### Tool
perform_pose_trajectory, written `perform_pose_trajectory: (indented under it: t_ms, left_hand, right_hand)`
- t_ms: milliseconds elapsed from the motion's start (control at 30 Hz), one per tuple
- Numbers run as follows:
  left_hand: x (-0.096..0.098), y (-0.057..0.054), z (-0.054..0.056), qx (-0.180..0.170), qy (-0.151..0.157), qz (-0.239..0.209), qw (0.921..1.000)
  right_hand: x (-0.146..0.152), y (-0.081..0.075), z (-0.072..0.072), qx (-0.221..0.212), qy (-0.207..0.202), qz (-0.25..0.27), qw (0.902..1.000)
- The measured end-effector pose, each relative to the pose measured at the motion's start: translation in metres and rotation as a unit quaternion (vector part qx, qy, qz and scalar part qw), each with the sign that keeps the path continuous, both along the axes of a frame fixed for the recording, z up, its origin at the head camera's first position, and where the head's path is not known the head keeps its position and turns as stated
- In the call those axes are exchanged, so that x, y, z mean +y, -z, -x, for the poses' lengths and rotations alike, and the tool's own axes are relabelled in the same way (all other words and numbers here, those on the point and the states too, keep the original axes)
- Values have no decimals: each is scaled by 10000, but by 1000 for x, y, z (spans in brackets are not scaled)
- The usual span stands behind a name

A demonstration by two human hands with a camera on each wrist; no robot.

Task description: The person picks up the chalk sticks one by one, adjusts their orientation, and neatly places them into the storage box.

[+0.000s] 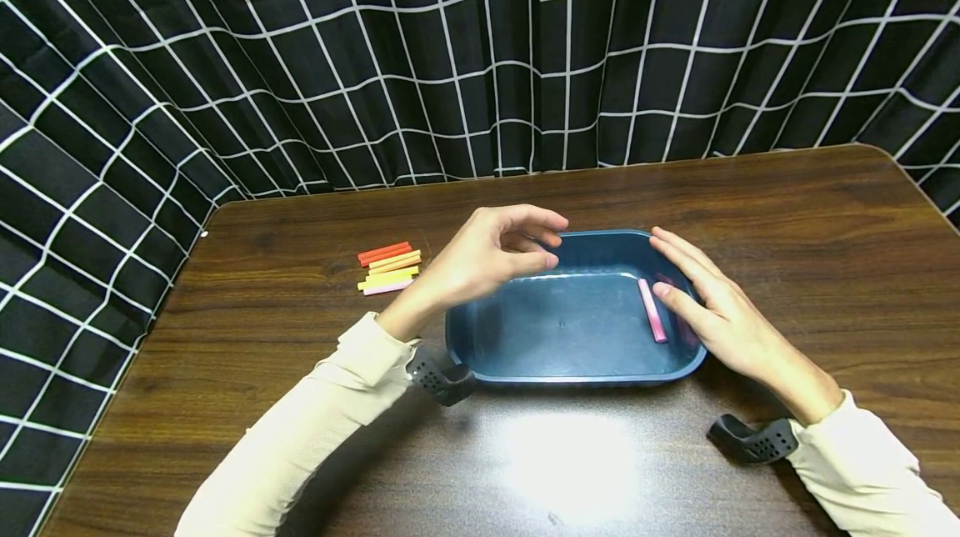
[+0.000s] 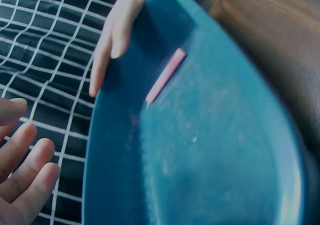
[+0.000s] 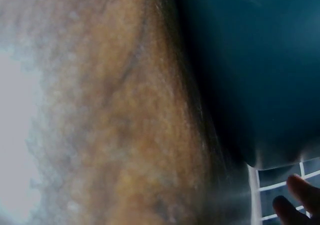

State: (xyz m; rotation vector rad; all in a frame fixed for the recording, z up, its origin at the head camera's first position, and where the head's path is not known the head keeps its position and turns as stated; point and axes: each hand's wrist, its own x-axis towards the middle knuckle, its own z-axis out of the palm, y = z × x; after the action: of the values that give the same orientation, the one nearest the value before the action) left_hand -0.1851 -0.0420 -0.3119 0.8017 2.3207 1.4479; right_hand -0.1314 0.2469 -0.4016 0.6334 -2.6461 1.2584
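A blue plastic bin [image 1: 558,328] stands in the middle of the table. One pink stick [image 1: 651,312], much like a piece of chalk, lies on its floor near the right wall; the left wrist view also shows the stick [image 2: 166,76]. My left hand [image 1: 498,249] hovers over the bin's back left part, fingers loosely bent, thumb apart from them, nothing held. With fingers extended, my right hand [image 1: 712,308] rests at the bin's right rim, thumb on the inner side near the pink stick. Left of the bin lies a group of coloured sticks [image 1: 390,268] in red, orange, yellow and light pink.
The brown wooden table [image 1: 270,370] carries a bright glare in front of the bin. A black curtain with white grid lines [image 1: 450,62] hangs behind and along the left. Dark perforated straps [image 1: 753,441] sit at both wrists.
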Motion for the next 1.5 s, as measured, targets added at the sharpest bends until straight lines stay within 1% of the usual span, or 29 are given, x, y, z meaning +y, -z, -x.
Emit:
perform_pose_trajectory:
  t_ms: [100, 233, 367, 600, 733, 967, 1100, 1233, 1333, 1433, 1500]
  left_hand:
    - [-9, -2, 2, 141, -142, 59, 9998]
    - [-18, -1, 3, 163, -245, 11, 9996]
    - [-26, 2, 5, 206, -244, -29, 9995]
    - [-42, 3, 7, 406, -338, 71, 9986]
    - [-53, 4, 9, 467, -305, 103, 9984]
    - [-69, 1, 12, 617, -493, 226, 9966]
    - [-74, 4, 12, 598, -487, 288, 9966]
    - [-79, 7, 12, 650, -492, 333, 9961]
    - [-86, 9, 12, 752, -577, 513, 9942]
    - [-95, 10, 12, 889, -663, 807, 9905]
    - [-100, 12, 13, 876, -709, 977, 9888]
  right_hand:
    - [0, 0, 0, -94, 11, 45, 9999]
    - [1, 0, -1, -170, 64, 28, 9998]
    - [2, 1, -2, -142, 59, 40, 9999]
    - [2, 1, -2, -189, 75, 56, 9998]
    - [2, 0, -2, -217, 76, 29, 9997]
    - [2, 0, -2, -208, 84, 25, 9997]
    - [2, 0, -2, -183, 89, 24, 9998]
    - [2, 0, -2, -157, 96, 36, 9998]
    - [1, -1, -2, -151, 84, 66, 9998]
    - [0, 0, -1, -162, 69, 99, 9998]
    - [0, -1, -1, -187, 84, 93, 9997]
